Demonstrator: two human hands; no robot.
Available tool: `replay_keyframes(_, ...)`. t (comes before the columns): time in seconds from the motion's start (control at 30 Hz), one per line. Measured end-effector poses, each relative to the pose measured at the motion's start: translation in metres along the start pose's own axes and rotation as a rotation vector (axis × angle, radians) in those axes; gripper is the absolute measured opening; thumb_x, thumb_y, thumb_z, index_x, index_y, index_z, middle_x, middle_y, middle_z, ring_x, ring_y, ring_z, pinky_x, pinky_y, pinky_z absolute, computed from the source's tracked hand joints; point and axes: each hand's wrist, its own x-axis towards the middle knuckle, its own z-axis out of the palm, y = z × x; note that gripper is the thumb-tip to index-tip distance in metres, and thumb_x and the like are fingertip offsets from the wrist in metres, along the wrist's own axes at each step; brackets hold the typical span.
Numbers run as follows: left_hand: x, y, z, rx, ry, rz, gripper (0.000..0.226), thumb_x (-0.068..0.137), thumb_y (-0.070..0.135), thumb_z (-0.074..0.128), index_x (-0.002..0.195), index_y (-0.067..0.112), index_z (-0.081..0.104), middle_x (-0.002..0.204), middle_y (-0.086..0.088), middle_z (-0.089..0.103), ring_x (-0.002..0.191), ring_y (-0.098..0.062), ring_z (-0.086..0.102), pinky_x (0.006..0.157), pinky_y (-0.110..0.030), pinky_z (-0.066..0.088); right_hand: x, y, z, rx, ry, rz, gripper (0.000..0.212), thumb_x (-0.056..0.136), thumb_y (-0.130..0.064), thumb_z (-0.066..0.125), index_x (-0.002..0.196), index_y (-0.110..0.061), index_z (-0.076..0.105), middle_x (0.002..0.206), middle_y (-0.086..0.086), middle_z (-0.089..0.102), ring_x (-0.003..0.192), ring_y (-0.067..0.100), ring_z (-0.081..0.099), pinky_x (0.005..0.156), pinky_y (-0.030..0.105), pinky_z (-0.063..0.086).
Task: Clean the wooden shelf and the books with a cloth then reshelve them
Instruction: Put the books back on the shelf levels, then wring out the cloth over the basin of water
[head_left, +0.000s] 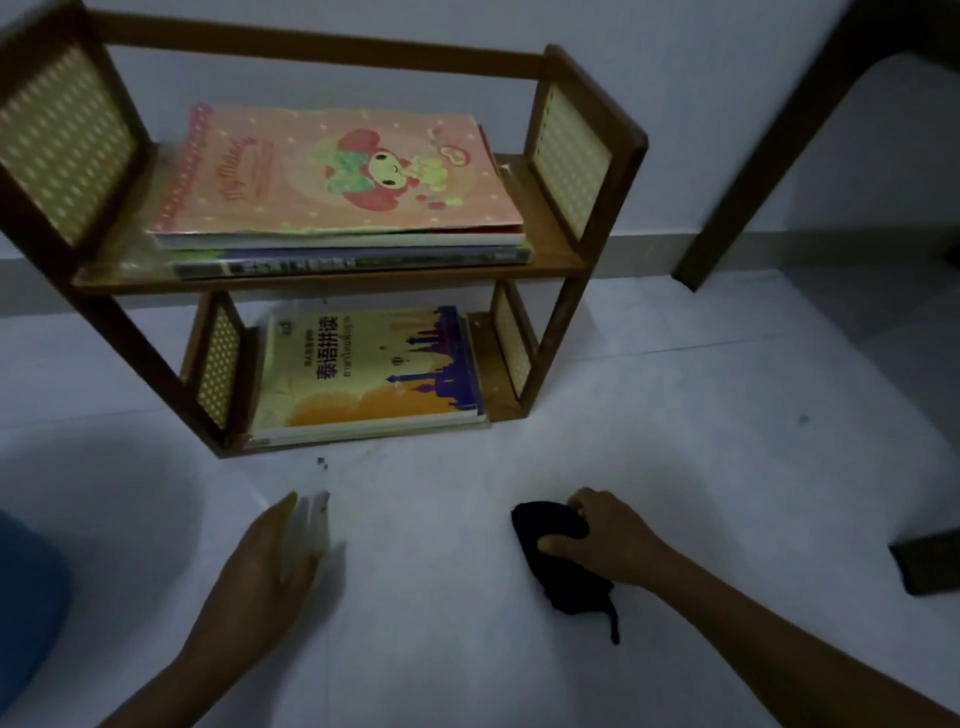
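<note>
From the head camera, a small wooden shelf (571, 270) with two levels stands on a pale floor (675, 441), against a light wall. On the upper level a stack of books lies flat; the top one is a pink book (337, 171) with a cartoon figure on the cover, and under it the edges of other books (353, 262) show. On the lower level lies a yellow book (369, 369) with purple towers and printed characters on the cover, on top of some thinner ones.

In front of the shelf, the left hand (265, 566) is over the floor with the fingers straight and together, holding nothing; it looks a little blurred. The right hand (608, 540) grips a dark cloth (561, 556), thumb and fingers curled around it, and one end of the cloth hangs down toward the floor. Both hands are well apart from the shelf.

At the right a dark wooden furniture leg (769, 171) stands. At the left edge is something blue (26, 597).
</note>
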Motion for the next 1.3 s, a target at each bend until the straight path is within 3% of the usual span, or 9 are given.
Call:
replay_keyframes(0.23,0.0,-0.003,-0.018,-0.069,0.015,-0.092,0.051,0.092,0.019,0.059,0.14,0.009,0.045,0.139,-0.01,0.053,0.122,-0.028,0.054,0.103,-0.042,0.044,-0.013,-0.011,-0.021,-0.047,0.068,-0.045,0.044,0.08,-0.036,0.074,0.112,-0.019,0.05,0.102,0.002,0.058,0.086,0.014,0.056,0.06,0.019,0.045)
replay_keyframes(0.4,-0.008,-0.011,-0.025,-0.11,0.035,-0.118,0.044,0.092,0.016,0.058,0.136,0.012,0.05,0.133,-0.006,0.058,0.117,-0.021,0.056,0.102,-0.038,0.045,-0.009,-0.026,-0.023,0.298,0.039,-0.072,0.032,0.074,-0.026,0.082,0.098,-0.016,0.064,0.088,0.003,0.06,0.08,0.016,0.06,0.068,0.026,0.049)
replay_keyframes(0.57,-0.005,-0.002,-0.014,-0.16,-0.046,-0.059,0.037,0.092,0.015,0.058,0.129,0.016,0.055,0.126,-0.002,0.061,0.111,-0.016,0.058,0.095,-0.028,0.047,-0.001,-0.026,-0.012,0.515,-0.202,-0.038,0.077,0.052,-0.055,0.087,0.103,-0.005,0.057,0.097,0.012,0.064,0.088,0.026,0.064,0.07,0.033,0.051)
replay_keyframes(0.63,-0.005,0.006,-0.011,-0.181,-0.076,-0.035,0.03,0.093,0.016,0.057,0.121,0.026,0.055,0.117,0.003,0.063,0.106,-0.011,0.06,0.085,-0.011,0.044,0.001,-0.02,-0.009,0.657,-0.259,0.039,0.063,0.068,-0.045,0.082,0.108,-0.003,0.058,0.105,0.016,0.066,0.098,0.031,0.064,0.081,0.038,0.053)
replay_keyframes(0.73,-0.009,0.019,-0.008,-0.188,-0.148,-0.014,0.026,0.094,0.023,0.056,0.104,0.046,0.049,0.107,0.013,0.064,0.101,-0.002,0.061,0.075,0.002,0.04,0.0,-0.023,-0.003,0.696,-0.168,0.034,0.021,0.089,-0.023,0.065,0.095,-0.002,0.064,0.094,0.015,0.064,0.087,0.023,0.06,0.078,0.035,0.049)
replay_keyframes(0.87,-0.005,0.057,-0.015,-0.16,-0.286,0.088,0.023,0.095,0.031,0.054,0.118,0.033,0.054,0.114,0.011,0.064,0.101,0.004,0.058,0.082,-0.001,0.041,-0.014,-0.067,-0.02,0.398,-0.056,-0.172,0.018,0.092,-0.015,0.057,0.088,0.0,0.066,0.086,0.019,0.064,0.077,0.018,0.055,0.071,0.031,0.042)
replay_keyframes(1.03,-0.007,0.121,-0.046,-0.131,-0.347,0.304,0.071,0.088,0.031,0.065,0.148,0.03,0.027,0.144,0.021,0.033,0.13,0.005,0.032,0.106,-0.013,0.027,-0.056,-0.128,-0.048,0.326,-0.11,-0.382,0.015,0.096,-0.016,0.051,0.094,-0.012,0.065,0.086,0.009,0.063,0.074,0.02,0.058,0.07,0.03,0.043)
replay_keyframes(1.1,-0.008,0.146,-0.067,-0.138,-0.39,0.413,0.082,0.085,0.028,0.07,0.15,0.032,0.02,0.149,0.023,0.023,0.136,0.006,0.023,0.111,-0.014,0.022,-0.076,-0.151,-0.065,0.235,-0.141,-0.492,0.014,0.097,-0.018,0.049,0.095,-0.021,0.062,0.086,-0.004,0.06,0.074,0.006,0.056,0.069,0.022,0.041)
replay_keyframes(1.3,-0.018,0.185,-0.136,-0.256,-0.264,0.36,0.034,0.085,0.029,0.068,0.117,0.023,0.058,0.111,0.003,0.066,0.101,-0.008,0.062,0.09,-0.032,0.053,-0.123,-0.215,-0.114,0.385,-0.095,-0.626,0.012,0.097,-0.021,0.053,0.104,-0.018,0.062,0.102,0.002,0.067,0.089,0.016,0.066,0.074,0.029,0.055)
